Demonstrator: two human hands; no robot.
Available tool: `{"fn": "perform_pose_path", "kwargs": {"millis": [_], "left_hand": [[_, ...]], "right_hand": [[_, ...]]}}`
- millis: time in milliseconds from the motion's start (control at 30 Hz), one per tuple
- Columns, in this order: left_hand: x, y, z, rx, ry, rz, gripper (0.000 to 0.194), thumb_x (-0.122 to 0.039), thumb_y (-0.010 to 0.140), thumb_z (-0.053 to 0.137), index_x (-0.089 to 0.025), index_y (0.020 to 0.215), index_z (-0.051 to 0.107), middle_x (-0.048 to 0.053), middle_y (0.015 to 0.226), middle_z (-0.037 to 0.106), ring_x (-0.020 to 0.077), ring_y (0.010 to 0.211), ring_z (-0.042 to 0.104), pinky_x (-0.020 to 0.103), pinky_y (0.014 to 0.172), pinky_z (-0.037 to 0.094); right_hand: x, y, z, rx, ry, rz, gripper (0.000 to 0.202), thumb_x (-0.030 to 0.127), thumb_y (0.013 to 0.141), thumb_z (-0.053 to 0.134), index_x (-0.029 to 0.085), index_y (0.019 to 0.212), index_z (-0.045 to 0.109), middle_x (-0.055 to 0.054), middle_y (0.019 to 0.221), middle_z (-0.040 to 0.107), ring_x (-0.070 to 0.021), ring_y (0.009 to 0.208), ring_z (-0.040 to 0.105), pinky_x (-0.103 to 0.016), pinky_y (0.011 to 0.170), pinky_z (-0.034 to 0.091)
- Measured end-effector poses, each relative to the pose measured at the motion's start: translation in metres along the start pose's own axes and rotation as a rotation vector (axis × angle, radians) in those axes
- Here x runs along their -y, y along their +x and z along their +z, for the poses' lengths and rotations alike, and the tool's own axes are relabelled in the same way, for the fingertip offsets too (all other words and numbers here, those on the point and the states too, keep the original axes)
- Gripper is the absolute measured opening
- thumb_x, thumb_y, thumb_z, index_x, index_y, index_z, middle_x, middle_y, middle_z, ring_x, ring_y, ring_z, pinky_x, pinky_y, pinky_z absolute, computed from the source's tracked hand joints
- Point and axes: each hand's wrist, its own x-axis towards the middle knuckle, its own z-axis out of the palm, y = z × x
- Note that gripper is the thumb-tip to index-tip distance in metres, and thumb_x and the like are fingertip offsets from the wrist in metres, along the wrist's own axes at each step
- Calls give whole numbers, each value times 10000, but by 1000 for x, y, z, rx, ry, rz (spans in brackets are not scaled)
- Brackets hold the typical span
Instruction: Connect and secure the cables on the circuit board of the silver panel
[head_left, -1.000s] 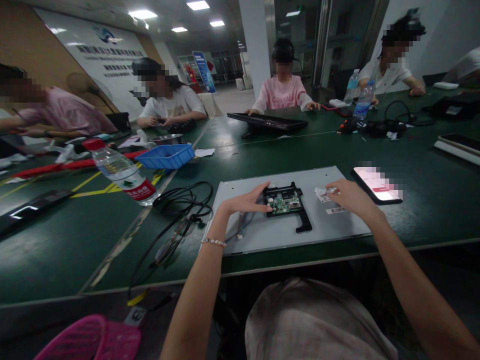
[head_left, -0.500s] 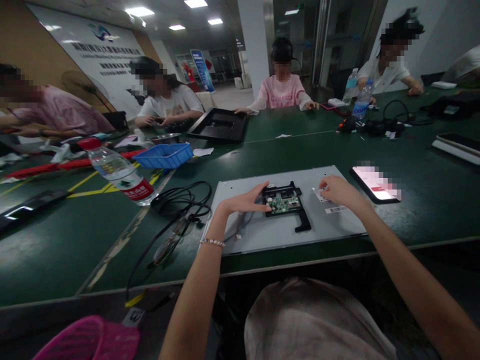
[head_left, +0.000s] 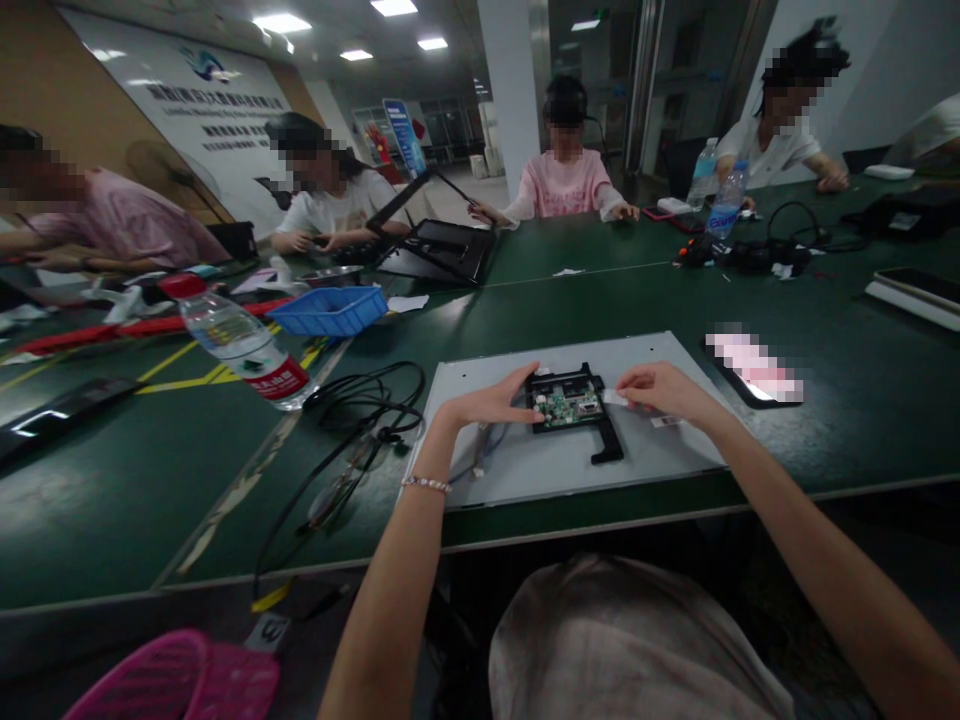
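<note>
A black plastic bracket (head_left: 609, 445) holding a green circuit board (head_left: 568, 405) lies on a flat grey metal panel (head_left: 525, 480). My left hand (head_left: 487, 402) rests at the bracket's left side, thumb and fingers spread apart and touching its edge. Loose thin wires (head_left: 480, 458) lie below that palm on the panel. Over the right part of the panel, my right hand (head_left: 660, 390) is closed in a pinch on a small whitish piece of film (head_left: 616, 398), held right beside the bracket's right edge. A white label (head_left: 666, 421) on the panel is partly covered by this hand.
A phone (head_left: 754, 372) lies right of the panel. To the left are tangled black cables (head_left: 367, 405), a water bottle (head_left: 244, 345) and a blue tray (head_left: 330, 312). Across the table, a person (head_left: 564, 180) holds a thin black frame (head_left: 397, 205) above a black housing (head_left: 442, 250).
My right hand has moved left with the film, from over the labels to the bracket's edge. My left hand has stayed put. Across the table, the person has lifted a black frame from the housing.
</note>
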Motion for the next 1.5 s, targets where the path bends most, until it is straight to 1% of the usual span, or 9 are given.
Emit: {"fn": "perform_pose_path", "kwargs": {"millis": [200,333,433,600,700,900,1067,1267,1500], "left_hand": [[-7,2,-7,-81,89,96,957,-524,801,624,-191,1518,85,117,1589,116,271,1449,161,412,1190,151],[-39,10,-7,-250,215,254,480,-267,922,458,-239,1400,422,81,1490,356,221,1368,343,401,1142,280],[-68,16,6,-291,318,305,431,-86,885,380,-227,1228,599,73,1346,504,188,1229,491,371,1067,383],[-97,21,40,-271,487,358,440,-45,838,430,-240,1175,634,71,1266,559,211,1175,520,392,1020,422],[-98,22,50,-308,521,305,443,-37,836,421,-206,1198,613,91,1235,572,219,1143,538,395,998,437],[-87,20,48,-445,365,268,460,-9,844,352,-174,1220,560,88,1213,571,188,1131,533,365,1003,439],[-84,21,53,-386,376,313,470,-4,848,349,-204,1196,594,66,1209,567,171,1143,517,345,1023,419],[-83,26,64,-346,518,279,400,-57,869,397,-206,1146,645,62,1191,587,194,1149,516,374,1033,399],[-83,25,68,-355,528,252,388,-85,885,386,-212,1158,631,56,1199,586,188,1170,503,372,1031,390]], "right_hand": [[-3,5,4,39,-5,-62,160,250,760,596,155,840,696,-21,679,670,-121,609,599,-224,555,445],[-9,11,5,39,-23,-105,150,244,756,607,157,826,707,-24,699,686,-128,625,609,-232,578,456],[-13,13,7,32,-39,-143,143,249,749,615,172,812,718,-27,713,701,-146,650,628,-243,594,471],[-18,14,10,-40,-70,-186,123,246,728,629,209,795,725,-24,786,728,-185,744,667,-290,693,510],[-15,12,9,-54,-32,-190,126,257,728,630,207,798,721,-26,790,726,-181,747,665,-302,713,512],[-11,10,5,-59,36,-167,178,333,741,650,188,820,715,-31,750,712,-162,692,644,-291,671,503],[-15,12,10,-33,-59,-217,132,278,754,625,201,809,717,-29,788,728,-178,744,670,-290,692,507],[-9,6,13,-34,-147,-283,132,282,775,625,205,824,721,-28,788,734,-176,723,673,-291,694,512],[-2,-12,15,-139,-390,-337,159,240,780,631,213,912,716,-46,899,696,-175,738,638,-312,725,489]]}}
